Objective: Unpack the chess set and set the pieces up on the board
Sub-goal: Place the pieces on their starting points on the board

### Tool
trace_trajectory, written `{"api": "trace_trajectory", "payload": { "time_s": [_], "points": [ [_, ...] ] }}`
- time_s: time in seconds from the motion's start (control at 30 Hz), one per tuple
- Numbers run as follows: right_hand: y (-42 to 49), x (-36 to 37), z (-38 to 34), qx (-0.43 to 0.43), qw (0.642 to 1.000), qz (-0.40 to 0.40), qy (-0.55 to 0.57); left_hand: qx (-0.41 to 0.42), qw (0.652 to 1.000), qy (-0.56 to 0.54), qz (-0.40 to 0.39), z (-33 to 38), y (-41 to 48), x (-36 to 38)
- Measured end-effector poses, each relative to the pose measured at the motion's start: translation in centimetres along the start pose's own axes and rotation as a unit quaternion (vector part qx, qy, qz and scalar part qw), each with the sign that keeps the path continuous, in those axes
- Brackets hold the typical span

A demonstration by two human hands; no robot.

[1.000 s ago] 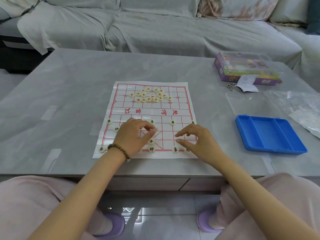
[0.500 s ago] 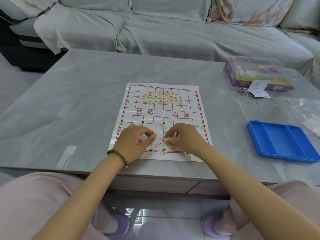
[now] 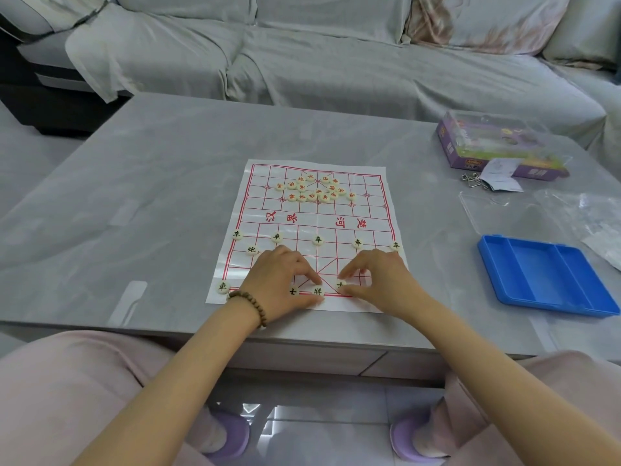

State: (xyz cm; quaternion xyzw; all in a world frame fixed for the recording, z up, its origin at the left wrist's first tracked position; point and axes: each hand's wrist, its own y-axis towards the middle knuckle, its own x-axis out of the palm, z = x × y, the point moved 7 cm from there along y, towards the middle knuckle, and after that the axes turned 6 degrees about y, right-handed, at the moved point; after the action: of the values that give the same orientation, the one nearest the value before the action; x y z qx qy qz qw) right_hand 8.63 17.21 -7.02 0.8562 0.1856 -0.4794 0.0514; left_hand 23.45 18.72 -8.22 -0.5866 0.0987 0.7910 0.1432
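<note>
A white paper board (image 3: 369, 203) with a red grid lies on the grey table. Several red-lettered pieces (image 3: 316, 190) sit heaped at its far end. Black-lettered pieces stand on the near half: a row of soldiers (image 3: 318, 239), a cannon (image 3: 252, 249) and a chariot (image 3: 222, 286). My left hand (image 3: 279, 280) pinches the general piece (image 3: 317, 291) between thumb and forefinger on the nearest line, with an advisor piece (image 3: 293, 291) beside it. My right hand (image 3: 379, 280) pinches another advisor piece (image 3: 340, 284) just right of the general. Both hands hide other pieces under them.
A blue plastic tray (image 3: 544, 274) lies at the right of the table. Behind it are a clear lid (image 3: 487, 210), a crumpled plastic bag (image 3: 584, 213), a purple box (image 3: 497, 146), a paper slip (image 3: 500, 176) and metal rings (image 3: 470, 179). A grey sofa runs behind the table.
My right hand has moved left from the board's right side to the advisor piece near the centre. My left hand has dropped to the general on the nearest line.
</note>
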Motion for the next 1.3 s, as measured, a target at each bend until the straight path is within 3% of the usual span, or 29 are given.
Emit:
{"api": "trace_trajectory", "payload": {
  "time_s": [0.47, 1.07, 1.3],
  "points": [
    [-0.9, 0.2, 0.1, -0.04, 0.999, -0.007, -0.009, 0.002, 1.0, 0.004, -0.007, 0.3, 0.1, 0.1],
    [-1.0, 0.6, 0.3, -0.029, 0.999, -0.016, -0.006, -0.002, 1.0, 0.001, -0.012, 0.1, 0.1, 0.2],
    [-0.7, -1.1, 0.6, -0.013, 0.994, 0.002, 0.104, -0.009, 1.0, -0.019, 0.001, -1.3, 0.6, -1.6]
  ]
}}
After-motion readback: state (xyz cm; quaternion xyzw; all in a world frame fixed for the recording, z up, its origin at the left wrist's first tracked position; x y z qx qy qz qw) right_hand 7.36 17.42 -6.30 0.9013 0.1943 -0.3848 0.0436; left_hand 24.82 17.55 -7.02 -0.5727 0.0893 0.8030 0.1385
